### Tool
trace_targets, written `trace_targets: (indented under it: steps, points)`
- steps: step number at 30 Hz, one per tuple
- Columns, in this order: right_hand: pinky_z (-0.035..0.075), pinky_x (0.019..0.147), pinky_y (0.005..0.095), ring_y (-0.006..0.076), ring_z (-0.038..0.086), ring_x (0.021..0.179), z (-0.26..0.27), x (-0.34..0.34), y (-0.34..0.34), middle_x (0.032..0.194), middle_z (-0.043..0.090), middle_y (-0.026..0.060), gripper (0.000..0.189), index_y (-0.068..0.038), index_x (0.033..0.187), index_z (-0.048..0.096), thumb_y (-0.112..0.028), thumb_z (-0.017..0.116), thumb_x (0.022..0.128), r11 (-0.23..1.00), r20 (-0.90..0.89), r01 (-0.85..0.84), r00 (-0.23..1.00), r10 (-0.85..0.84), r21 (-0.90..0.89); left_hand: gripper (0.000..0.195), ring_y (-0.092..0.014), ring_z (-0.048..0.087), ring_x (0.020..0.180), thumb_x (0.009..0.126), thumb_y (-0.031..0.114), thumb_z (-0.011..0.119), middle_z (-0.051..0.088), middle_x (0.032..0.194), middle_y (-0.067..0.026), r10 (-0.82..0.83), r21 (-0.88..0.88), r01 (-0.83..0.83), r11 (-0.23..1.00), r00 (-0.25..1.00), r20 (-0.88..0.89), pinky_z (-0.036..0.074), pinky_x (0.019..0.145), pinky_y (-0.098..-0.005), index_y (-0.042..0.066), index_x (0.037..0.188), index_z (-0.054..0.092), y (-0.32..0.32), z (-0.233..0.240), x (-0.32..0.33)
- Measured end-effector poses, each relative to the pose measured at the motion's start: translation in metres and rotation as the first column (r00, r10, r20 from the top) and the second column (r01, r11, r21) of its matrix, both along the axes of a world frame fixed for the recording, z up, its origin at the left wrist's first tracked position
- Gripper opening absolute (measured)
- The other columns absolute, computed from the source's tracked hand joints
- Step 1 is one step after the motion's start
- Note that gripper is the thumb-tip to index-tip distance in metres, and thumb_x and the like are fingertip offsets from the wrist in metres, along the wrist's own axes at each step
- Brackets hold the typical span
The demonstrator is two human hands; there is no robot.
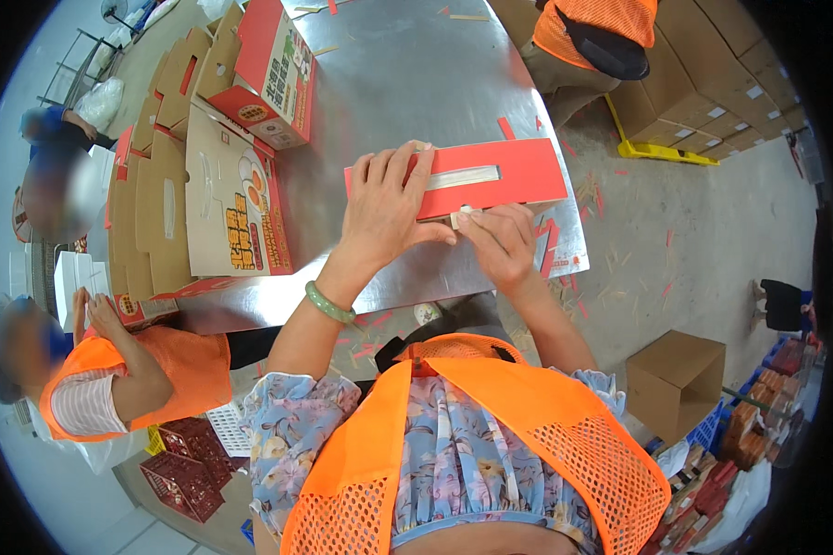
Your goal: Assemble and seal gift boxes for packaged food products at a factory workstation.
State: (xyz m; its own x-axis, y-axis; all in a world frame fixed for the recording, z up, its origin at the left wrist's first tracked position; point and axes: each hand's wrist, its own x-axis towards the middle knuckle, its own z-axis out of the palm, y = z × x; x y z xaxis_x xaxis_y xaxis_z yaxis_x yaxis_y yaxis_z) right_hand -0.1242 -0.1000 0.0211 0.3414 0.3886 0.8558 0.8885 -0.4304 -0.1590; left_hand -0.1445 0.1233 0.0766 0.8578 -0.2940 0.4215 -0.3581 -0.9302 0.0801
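Note:
A red carton (527, 166) with a pale slot in its top lies near the right edge of the metal table (389, 76). My left hand (389, 187) rests over the carton's left part, fingers spread on the red top and the thumb at its near side. At the carton's near edge, the fingertips of my right hand (503, 239) pinch a small pale piece (456, 219), perhaps cardboard or tape. Left of my hands stands a white and red printed carton (229, 201) with a carry slot, beside a row of brown-backed ones. Another printed carton (278, 76) is behind it.
Red and tan cardboard strips (600, 201) litter the floor. A co-worker in an orange vest (173, 374) stands at left; another (604, 35) is beyond the table. Stacked brown boxes (701, 83) stand upper right, an open cardboard box (677, 381) lower right, dark red crates (187, 465) lower left.

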Motion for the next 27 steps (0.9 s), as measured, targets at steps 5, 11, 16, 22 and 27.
trace_targets:
  steps: [5, 11, 16, 22, 27]
  points:
    - [0.044, 0.104, 0.0492, 0.0333, 0.058, 0.119, 0.035, 0.012, 0.007, 0.127, 0.062, 0.0121, 0.07, -0.008, 0.137, 0.064, -0.023, 0.086, 0.073, 0.962, -0.428, 0.202, 0.865, -0.263, -0.184, 0.121, -0.033, 0.055, 0.124, 0.059, 0.084, 0.074, 0.059, 0.132, -0.015, 0.008, -0.077, -0.014, 0.997, 0.997, -0.077, 0.039, 0.107, -0.0542, 0.005, 0.148, 0.053, -0.015, 0.001, 0.01]
    - [0.029, 0.125, 0.0524, 0.0425, 0.033, 0.152, 0.077, 0.072, -0.046, 0.164, 0.032, 0.0189, 0.118, -0.004, 0.162, 0.036, -0.041, 0.094, 0.066, 0.883, -0.44, -0.148, 0.895, -0.071, -0.445, 0.104, -0.035, 0.057, 0.117, 0.062, 0.068, 0.088, 0.059, 0.124, -0.0124, 0.182, -0.088, -0.192, 0.977, 0.977, -0.112, 0.037, 0.106, -0.0584, 0.008, 0.14, 0.054, -0.032, 0.009, 0.015]
    - [0.03, 0.125, 0.0501, 0.0373, 0.031, 0.155, 0.023, 0.117, -0.1, 0.167, 0.029, 0.0199, 0.131, -0.001, 0.165, 0.028, -0.045, 0.097, 0.063, 0.959, -0.831, -0.28, 0.542, 0.122, -0.042, 0.096, -0.034, 0.058, 0.123, 0.064, 0.056, 0.09, 0.062, 0.126, -0.0152, 0.174, -0.163, -0.224, 0.961, 0.947, -0.271, 0.036, 0.108, -0.0534, 0.002, 0.135, 0.056, -0.034, 0.019, 0.03]
    - [0.038, 0.115, 0.0486, 0.0342, 0.049, 0.133, 0.142, 0.208, 0.01, 0.139, 0.052, 0.0173, 0.122, -0.006, 0.163, 0.034, -0.042, 0.095, 0.064, 0.859, -0.731, -0.511, 0.593, 0.337, -0.019, 0.097, -0.038, 0.05, 0.136, 0.073, 0.053, 0.088, 0.057, 0.141, -0.0189, 0.414, -0.238, -0.379, 0.894, 0.903, 0.117, 0.034, 0.115, -0.0562, 0.002, 0.147, 0.051, 0.023, 0.013, 0.045]
    - [0.044, 0.103, 0.0459, 0.0361, 0.054, 0.118, 0.143, 0.325, 0.084, 0.121, 0.056, 0.0164, 0.109, -0.012, 0.159, 0.042, -0.034, 0.09, 0.064, 0.654, -0.326, -0.472, 0.882, 0.341, -0.592, 0.072, -0.036, 0.049, 0.133, 0.076, 0.034, 0.088, 0.057, 0.142, -0.015, 0.881, -0.238, -0.898, 0.371, 0.259, 0.395, 0.034, 0.112, -0.0518, 0.01, 0.138, 0.06, 0.085, 0.038, -0.006]
